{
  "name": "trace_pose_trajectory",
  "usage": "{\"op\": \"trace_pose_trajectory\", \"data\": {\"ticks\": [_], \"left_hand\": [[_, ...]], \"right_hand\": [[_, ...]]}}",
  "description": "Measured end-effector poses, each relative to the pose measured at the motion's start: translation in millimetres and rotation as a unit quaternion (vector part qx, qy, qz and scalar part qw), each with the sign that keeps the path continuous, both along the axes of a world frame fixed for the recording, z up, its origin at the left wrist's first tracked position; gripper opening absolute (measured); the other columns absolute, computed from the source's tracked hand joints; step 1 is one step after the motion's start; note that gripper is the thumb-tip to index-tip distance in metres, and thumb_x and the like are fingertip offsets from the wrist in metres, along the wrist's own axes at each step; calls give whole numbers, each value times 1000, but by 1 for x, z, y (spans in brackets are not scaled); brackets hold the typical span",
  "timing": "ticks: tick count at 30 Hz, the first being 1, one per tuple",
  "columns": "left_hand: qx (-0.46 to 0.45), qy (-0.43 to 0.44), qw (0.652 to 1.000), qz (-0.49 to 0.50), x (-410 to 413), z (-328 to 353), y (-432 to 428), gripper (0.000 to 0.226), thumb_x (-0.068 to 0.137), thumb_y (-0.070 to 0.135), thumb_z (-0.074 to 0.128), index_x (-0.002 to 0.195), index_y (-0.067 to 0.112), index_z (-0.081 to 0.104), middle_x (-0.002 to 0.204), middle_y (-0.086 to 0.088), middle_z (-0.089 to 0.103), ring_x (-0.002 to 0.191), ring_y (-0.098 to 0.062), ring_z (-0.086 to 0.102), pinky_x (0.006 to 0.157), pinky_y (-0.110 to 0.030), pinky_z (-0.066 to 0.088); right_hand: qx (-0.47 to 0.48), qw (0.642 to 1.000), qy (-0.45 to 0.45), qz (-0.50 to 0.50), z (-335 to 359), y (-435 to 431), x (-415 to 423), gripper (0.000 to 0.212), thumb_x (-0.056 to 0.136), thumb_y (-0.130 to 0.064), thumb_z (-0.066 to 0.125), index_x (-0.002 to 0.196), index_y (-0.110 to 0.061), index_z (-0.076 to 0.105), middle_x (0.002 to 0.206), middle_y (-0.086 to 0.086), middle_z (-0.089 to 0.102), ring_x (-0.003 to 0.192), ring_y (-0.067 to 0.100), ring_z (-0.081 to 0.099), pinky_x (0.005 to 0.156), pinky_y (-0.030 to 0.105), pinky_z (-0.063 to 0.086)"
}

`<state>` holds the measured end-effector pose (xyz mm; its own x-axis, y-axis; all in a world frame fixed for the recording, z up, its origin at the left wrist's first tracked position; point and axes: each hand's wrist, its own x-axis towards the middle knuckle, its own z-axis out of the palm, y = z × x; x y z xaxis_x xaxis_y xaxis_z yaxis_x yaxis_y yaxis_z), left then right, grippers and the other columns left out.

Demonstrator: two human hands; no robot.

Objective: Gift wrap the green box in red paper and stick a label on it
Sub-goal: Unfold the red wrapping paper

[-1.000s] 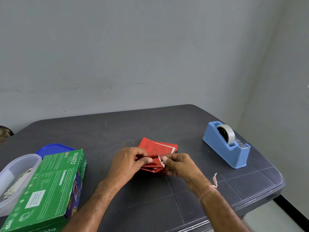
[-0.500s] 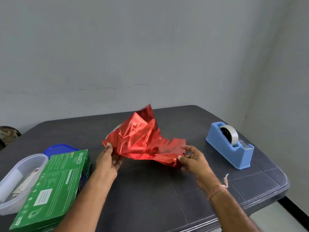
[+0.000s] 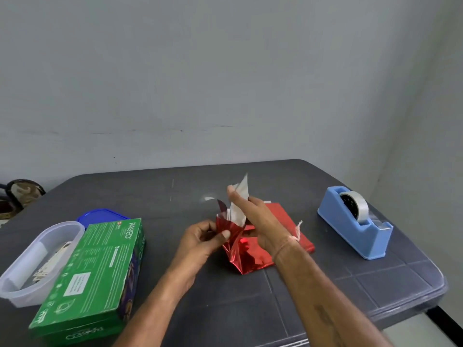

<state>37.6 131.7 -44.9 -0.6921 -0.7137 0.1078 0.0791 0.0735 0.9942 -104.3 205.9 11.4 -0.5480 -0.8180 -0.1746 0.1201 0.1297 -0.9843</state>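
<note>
Red shiny foil wrapping paper [image 3: 246, 259] sits on the tabletop [image 3: 250, 309], left hand [image 3: 200, 242] pinching one edge, right hand [image 3: 260, 221] pinching a white-backed flap upright, likely to spread it flat. Green cardboard box [image 3: 92, 266] lies unwrapped at left, well apart.

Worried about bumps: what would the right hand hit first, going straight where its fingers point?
Past the paper it pinches, the right hand looks clear over the table up to the wall; depth unclear.
</note>
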Motion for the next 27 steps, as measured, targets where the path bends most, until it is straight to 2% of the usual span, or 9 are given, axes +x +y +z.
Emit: {"op": "trace_pose_trajectory", "data": {"ticks": [3,5,9,12,14,16,19,22,27], "left_hand": [[-17,-27,998,-45,7,-1,3,24,86,23,76,101,5,74,99,-9,79,98,-22,74,88,-28,55],[54,-29,998,-33,8,2,1,43,87,46,68,111,10,71,104,-8,77,96,-24,74,84,-34,59],[236,-26,971,19,-4,15,-20,77,83,80,47,107,11,70,81,-8,75,66,-17,69,65,-35,57],[278,-60,958,28,-14,26,-42,93,68,89,60,112,7,71,97,-14,78,85,-28,76,76,-43,61],[255,-87,962,41,-21,33,-48,87,62,81,76,112,10,74,106,-17,77,96,-34,75,89,-49,59],[222,-107,966,79,-28,37,-50,61,74,53,86,111,6,74,96,-16,78,86,-31,76,76,-40,61],[197,-77,969,129,-34,31,-51,25,88,18,78,106,2,71,80,-10,74,68,-22,69,57,-27,53],[186,1,967,173,-29,28,-54,12,92,20,75,92,9,70,82,-7,73,70,-20,69,55,-27,54],[138,84,952,261,-16,27,-54,10,94,19,72,94,9,69,87,-8,74,78,-21,72,71,-33,59]], "right_hand": [[-20,998,-26,-47,-5,-11,4,35,91,-34,78,109,-6,70,94,7,77,74,12,75,60,25,57],[-39,996,-30,-72,-12,-12,4,14,95,-17,73,97,-4,70,82,9,73,56,9,70,51,21,54],[-80,996,-21,-40,-26,-6,4,7,95,-10,71,90,-7,72,79,6,75,69,15,70,60,23,57],[-84,996,-15,-3,-25,3,7,12,97,-14,69,91,-4,73,81,8,76,72,16,73,62,24,58],[-88,996,-3,25,-26,5,8,26,98,-20,69,100,5,73,89,16,76,77,23,72,68,28,60],[-89,996,7,30,-26,5,6,29,99,-23,68,102,6,73,91,18,76,79,26,72,71,29,59],[-82,996,22,-15,-25,3,0,29,96,-29,71,86,-2,72,79,12,75,66,17,66,61,25,52],[-91,991,-2,-97,-25,1,-15,28,93,-28,74,72,-12,64,62,3,59,52,13,49,50,23,42],[-146,967,-38,-204,-22,12,-41,19,92,-21,76,83,-7,66,69,7,59,54,14,48,56,29,45]]}}
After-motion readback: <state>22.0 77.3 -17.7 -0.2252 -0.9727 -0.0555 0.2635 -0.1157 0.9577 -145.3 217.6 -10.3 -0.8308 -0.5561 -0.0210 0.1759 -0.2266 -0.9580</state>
